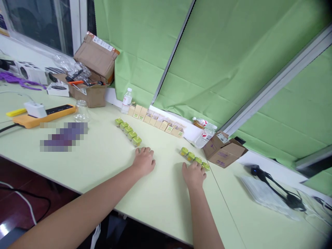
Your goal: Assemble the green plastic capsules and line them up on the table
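My left hand (144, 161) is over the pale table, palm down, with its fingers loosely bent and apart. Just beyond its fingertips is the near end of a slanting row of small clear cups with green lids (128, 130). My right hand (194, 174) is at a second, shorter row of the same green-lidded cups (191, 156). Its thumb stands out to the left, and its fingers reach the near side of that row and partly cover it. Whether they touch a cup I cannot tell. Neither hand shows anything held.
Small cardboard boxes (157, 121) line the wall. A water bottle (127, 101) stands at their left end; other bottles (204, 137) lie right. There are an opened carton (225, 150), a headset (278, 190), a power strip (57, 112), a glass jar (81, 111) and a larger box (89, 95).
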`<action>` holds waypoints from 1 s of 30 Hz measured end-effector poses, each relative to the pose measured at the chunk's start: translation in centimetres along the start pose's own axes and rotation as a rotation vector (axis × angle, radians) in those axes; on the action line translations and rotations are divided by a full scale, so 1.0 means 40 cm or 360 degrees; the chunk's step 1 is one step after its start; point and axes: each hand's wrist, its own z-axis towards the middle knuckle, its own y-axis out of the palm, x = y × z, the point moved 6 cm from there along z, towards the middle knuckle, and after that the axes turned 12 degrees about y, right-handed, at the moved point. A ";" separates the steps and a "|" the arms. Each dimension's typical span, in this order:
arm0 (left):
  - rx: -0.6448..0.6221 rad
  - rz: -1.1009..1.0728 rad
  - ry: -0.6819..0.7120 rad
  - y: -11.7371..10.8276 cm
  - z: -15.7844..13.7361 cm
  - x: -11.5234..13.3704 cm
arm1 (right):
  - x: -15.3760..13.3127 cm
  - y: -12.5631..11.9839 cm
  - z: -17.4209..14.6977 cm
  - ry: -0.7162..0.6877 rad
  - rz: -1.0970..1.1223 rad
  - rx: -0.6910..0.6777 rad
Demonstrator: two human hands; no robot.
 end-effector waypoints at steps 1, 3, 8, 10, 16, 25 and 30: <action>0.0021 -0.0015 0.0028 -0.002 0.001 0.004 | -0.016 -0.008 -0.011 -0.0080 0.0057 0.0032; 0.0060 -0.0059 0.0080 -0.004 0.002 0.010 | -0.050 -0.022 -0.034 -0.0263 0.0194 0.0085; 0.0153 -0.0200 0.0163 -0.010 0.006 0.019 | -0.126 -0.043 -0.096 -0.0858 0.0636 0.0069; 0.0175 -0.0283 0.0205 -0.011 0.007 0.023 | -0.143 -0.047 -0.116 -0.1073 0.0834 -0.0008; 0.0103 -0.0616 0.0396 -0.008 0.001 0.052 | -0.150 -0.052 -0.124 -0.1032 0.1312 -0.0249; -0.0001 -0.0739 0.0374 0.006 0.000 0.066 | -0.151 -0.013 -0.112 -0.0777 0.1473 -0.0543; 0.0055 -0.0687 0.0330 0.005 0.005 0.062 | -0.158 0.005 -0.122 -0.0651 0.1535 -0.0850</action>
